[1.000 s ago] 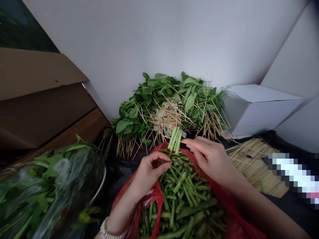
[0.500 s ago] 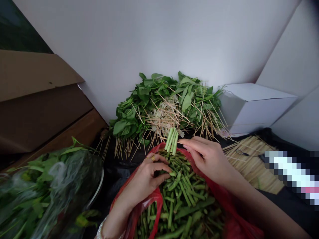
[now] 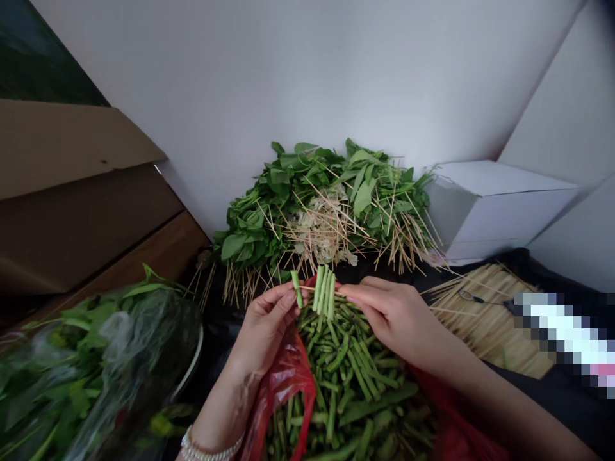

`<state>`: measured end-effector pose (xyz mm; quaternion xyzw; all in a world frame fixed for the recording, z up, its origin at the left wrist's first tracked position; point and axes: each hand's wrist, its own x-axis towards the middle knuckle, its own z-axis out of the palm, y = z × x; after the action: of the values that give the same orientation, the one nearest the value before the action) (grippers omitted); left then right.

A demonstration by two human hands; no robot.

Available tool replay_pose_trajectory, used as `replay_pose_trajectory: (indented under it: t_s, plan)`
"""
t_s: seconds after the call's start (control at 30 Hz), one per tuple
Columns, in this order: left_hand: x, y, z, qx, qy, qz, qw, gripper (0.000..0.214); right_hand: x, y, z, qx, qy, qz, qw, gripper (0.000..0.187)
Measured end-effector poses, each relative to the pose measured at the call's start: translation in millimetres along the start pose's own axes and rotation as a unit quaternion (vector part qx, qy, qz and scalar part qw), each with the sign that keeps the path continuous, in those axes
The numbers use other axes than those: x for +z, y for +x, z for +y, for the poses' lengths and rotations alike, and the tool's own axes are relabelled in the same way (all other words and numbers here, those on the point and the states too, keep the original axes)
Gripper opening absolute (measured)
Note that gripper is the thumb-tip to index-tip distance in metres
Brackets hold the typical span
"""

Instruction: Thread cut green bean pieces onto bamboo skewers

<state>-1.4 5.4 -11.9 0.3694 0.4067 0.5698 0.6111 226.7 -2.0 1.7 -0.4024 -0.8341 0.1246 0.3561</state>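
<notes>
My right hand (image 3: 391, 314) pinches a thin wooden skewer (image 3: 340, 294) that carries several short green bean pieces (image 3: 324, 292) side by side. Between the thumb and fingers of my left hand (image 3: 266, 326) is a single green bean piece (image 3: 296, 289), upright at the skewer's left end; whether the tip has pierced it I cannot tell. Under both hands a red plastic bag (image 3: 288, 371) lies open, full of cut green bean pieces (image 3: 353, 365).
Skewered leafy greens (image 3: 250, 218) and pale pieces (image 3: 319, 224) are heaped against the wall. A white box (image 3: 509, 211) stands right, near loose skewers (image 3: 500, 320). On the left are a cardboard box (image 3: 72, 211) and greens in clear plastic (image 3: 139, 339).
My left hand has risen out of the bag with a bean piece and brought it to the skewer's end. The loaded skewer is slightly lower and further left.
</notes>
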Motion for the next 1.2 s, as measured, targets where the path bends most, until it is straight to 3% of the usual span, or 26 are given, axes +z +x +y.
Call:
replay_pose_trajectory:
  t_s: [0.13,0.63,0.97,1.2]
  plan:
    - [1.2,0,0,-0.006,-0.011,0.019,1.000,0.029,1,0,-1,0.005,-0.016,-0.024,1.000,0.033]
    - [4.8,1,2,-0.021,-0.018,0.045,0.999,0.032,2,-2,0,-0.010,-0.049,-0.012,0.999,0.035]
    - [3.1,0,3,-0.046,-0.027,0.008,0.999,0.030,7,-3,0,-0.040,-0.049,0.017,0.998,0.035]
    - [4.1,0,0,-0.058,-0.022,-0.001,0.998,0.025,14,-3,-2,-0.036,-0.025,0.003,0.999,0.037]
